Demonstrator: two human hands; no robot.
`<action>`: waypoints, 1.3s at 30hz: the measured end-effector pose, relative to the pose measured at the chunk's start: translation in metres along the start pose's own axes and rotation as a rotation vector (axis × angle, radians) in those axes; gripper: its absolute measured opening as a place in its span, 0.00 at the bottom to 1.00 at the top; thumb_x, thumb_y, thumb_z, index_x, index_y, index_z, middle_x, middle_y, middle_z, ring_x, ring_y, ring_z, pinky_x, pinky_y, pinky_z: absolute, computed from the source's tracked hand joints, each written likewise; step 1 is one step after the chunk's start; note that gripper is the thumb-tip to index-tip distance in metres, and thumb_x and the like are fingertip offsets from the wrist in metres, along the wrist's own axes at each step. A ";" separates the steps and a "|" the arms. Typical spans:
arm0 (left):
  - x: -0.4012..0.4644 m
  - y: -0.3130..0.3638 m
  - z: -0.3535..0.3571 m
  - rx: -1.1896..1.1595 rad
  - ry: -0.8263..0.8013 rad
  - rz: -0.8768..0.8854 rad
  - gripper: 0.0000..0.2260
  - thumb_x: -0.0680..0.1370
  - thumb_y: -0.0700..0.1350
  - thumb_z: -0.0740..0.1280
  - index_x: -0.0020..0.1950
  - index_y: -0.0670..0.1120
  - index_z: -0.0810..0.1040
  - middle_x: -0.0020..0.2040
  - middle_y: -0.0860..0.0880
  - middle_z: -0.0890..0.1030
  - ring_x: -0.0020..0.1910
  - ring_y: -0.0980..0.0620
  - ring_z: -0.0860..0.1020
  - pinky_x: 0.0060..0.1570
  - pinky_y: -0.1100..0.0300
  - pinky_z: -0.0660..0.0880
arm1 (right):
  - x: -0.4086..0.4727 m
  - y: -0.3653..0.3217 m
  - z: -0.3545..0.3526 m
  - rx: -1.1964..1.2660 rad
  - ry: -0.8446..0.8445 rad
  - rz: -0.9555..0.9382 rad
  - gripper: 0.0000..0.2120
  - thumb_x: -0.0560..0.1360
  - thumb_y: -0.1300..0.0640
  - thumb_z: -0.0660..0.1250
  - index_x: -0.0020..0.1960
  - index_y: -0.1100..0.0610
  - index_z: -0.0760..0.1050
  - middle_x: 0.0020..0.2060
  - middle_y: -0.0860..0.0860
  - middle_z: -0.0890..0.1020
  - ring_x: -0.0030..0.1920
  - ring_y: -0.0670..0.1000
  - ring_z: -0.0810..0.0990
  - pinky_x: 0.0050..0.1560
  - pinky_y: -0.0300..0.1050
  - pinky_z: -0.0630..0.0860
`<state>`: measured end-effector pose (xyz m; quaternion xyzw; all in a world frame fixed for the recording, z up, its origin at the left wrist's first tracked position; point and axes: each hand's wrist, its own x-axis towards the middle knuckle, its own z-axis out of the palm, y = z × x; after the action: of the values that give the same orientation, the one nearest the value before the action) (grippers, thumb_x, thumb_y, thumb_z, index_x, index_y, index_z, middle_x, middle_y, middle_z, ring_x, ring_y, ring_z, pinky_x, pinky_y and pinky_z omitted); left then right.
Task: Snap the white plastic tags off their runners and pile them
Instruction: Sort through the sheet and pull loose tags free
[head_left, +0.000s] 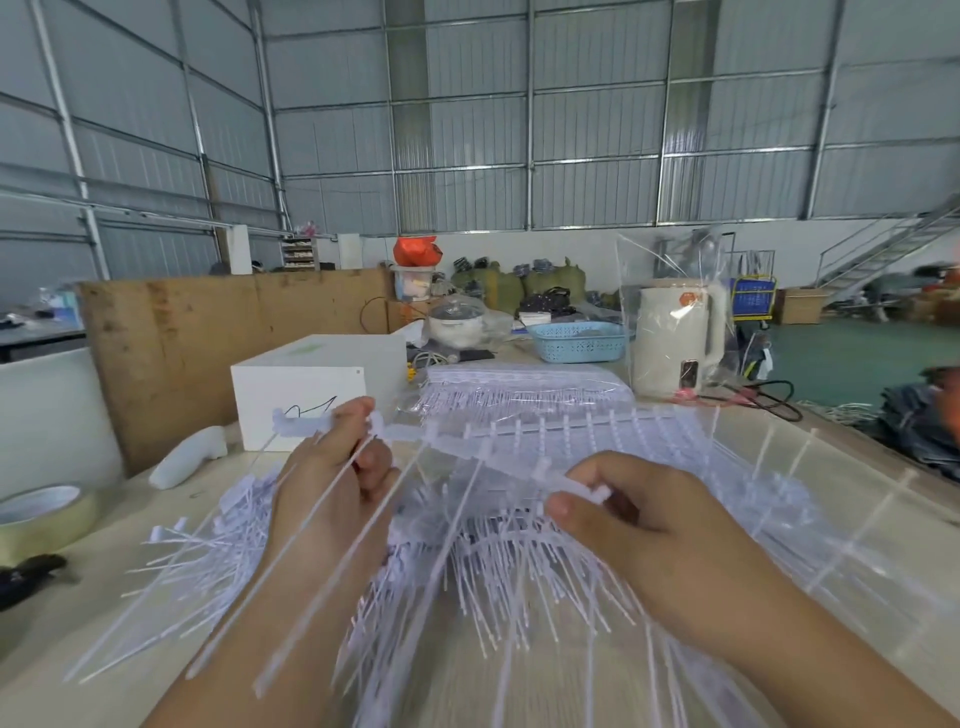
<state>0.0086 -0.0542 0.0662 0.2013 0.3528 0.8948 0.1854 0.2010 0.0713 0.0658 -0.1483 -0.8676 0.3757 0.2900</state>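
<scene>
- The right hand (628, 514) has its grip pinched on one end of a white runner (467, 447); the left hand (337, 467) grips the other end.
- Thin, translucent white tags (322, 525) hang from the runner, blurred.
- Beneath, on the desk (78, 649), a heap of loose tags (519, 571).
- The white box (311, 384) behind bears a black scribble; no writing is legible.
</scene>
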 end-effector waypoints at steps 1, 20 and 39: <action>0.001 0.002 -0.001 -0.022 0.007 -0.002 0.07 0.82 0.42 0.59 0.46 0.47 0.74 0.25 0.54 0.64 0.21 0.59 0.63 0.22 0.67 0.58 | 0.000 0.000 0.000 -0.026 -0.025 0.014 0.13 0.69 0.37 0.66 0.41 0.46 0.76 0.24 0.43 0.69 0.24 0.44 0.66 0.28 0.35 0.63; 0.003 -0.019 -0.007 -0.202 -0.328 -0.228 0.25 0.72 0.67 0.60 0.47 0.47 0.80 0.38 0.49 0.81 0.35 0.51 0.80 0.42 0.57 0.77 | 0.008 0.028 0.017 -0.199 -0.243 -0.020 0.10 0.76 0.44 0.67 0.37 0.41 0.71 0.26 0.42 0.72 0.26 0.42 0.68 0.31 0.40 0.64; -0.002 -0.073 -0.024 0.950 -0.548 0.007 0.14 0.72 0.57 0.64 0.44 0.50 0.82 0.39 0.45 0.81 0.38 0.50 0.78 0.42 0.53 0.74 | 0.002 0.006 0.003 0.295 0.324 -0.240 0.17 0.75 0.40 0.64 0.37 0.52 0.70 0.22 0.47 0.64 0.23 0.45 0.60 0.24 0.37 0.59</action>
<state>0.0122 -0.0184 -0.0020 0.4896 0.6562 0.5524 0.1562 0.1980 0.0750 0.0604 -0.0585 -0.7571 0.4322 0.4864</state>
